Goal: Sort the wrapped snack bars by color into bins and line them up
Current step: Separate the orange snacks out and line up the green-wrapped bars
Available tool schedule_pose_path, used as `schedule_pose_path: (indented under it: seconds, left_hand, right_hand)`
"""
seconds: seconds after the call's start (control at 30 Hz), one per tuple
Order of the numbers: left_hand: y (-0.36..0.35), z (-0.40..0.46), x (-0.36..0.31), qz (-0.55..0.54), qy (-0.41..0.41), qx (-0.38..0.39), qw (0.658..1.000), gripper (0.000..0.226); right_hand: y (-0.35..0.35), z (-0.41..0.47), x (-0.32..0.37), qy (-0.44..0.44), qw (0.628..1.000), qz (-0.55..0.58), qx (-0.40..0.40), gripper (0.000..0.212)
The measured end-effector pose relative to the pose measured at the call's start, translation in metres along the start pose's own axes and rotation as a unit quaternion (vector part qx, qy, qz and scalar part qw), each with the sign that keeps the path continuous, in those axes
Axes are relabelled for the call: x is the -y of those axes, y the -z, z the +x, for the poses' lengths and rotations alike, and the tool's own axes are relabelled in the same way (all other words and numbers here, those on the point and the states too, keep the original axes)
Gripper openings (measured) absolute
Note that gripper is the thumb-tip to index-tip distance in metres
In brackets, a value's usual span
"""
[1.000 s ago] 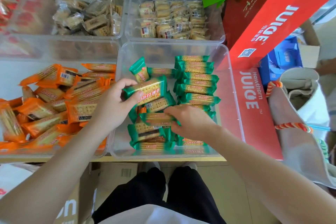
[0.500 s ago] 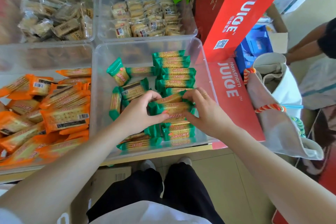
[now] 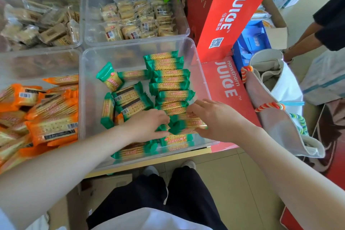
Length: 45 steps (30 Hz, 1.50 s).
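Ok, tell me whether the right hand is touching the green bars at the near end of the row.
Touching. The head view shows the right hand with its fingers curled over the green bars at the row's near end, no gap between them.

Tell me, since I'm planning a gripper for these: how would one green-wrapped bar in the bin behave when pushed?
The green-wrapped bar probably slides easily: its wrapper looks glossy. Flat-sided, it should not roll. The crackers visible inside suggest it is light but breakable.

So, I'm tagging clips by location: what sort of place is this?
Probably a shop stockroom or packing area, though I can't be sure: clear bins of wrapped snack bars on a table, red juice cartons stacked beside them, and open cardboard boxes on the floor.
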<state>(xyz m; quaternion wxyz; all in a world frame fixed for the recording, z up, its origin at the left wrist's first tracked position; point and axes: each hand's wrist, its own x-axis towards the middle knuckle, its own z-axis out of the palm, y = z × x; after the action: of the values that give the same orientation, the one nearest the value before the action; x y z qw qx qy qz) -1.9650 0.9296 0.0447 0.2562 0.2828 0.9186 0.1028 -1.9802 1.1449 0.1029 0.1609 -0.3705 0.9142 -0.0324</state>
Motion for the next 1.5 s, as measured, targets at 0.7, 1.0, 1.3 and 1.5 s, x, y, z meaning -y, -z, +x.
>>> schedule_pose_path:
  seconds: [0.7,1.0,1.3,1.5]
  left_hand:
    - [-0.01,0.032,0.02,0.162,-0.04,-0.084,0.982,0.074]
    - [0.012,0.03,0.042,0.072,-0.097,0.045,0.992,0.083]
    - [0.007,0.029,0.039,0.187,-0.144,-0.047,0.971,0.067]
    - [0.001,0.029,0.042,0.206,-0.16,-0.061,0.963,0.066]
  right_hand:
    - [-0.011,0.048,0.019,0.045,0.972,-0.025,0.228,0.044]
    - [-0.024,0.06,0.024,-0.004,0.967,-0.063,0.248,0.056]
    - [-0.024,0.06,0.016,-0.052,0.964,-0.053,0.257,0.044]
    - [-0.033,0.069,0.013,-0.043,0.965,-0.072,0.248,0.02]
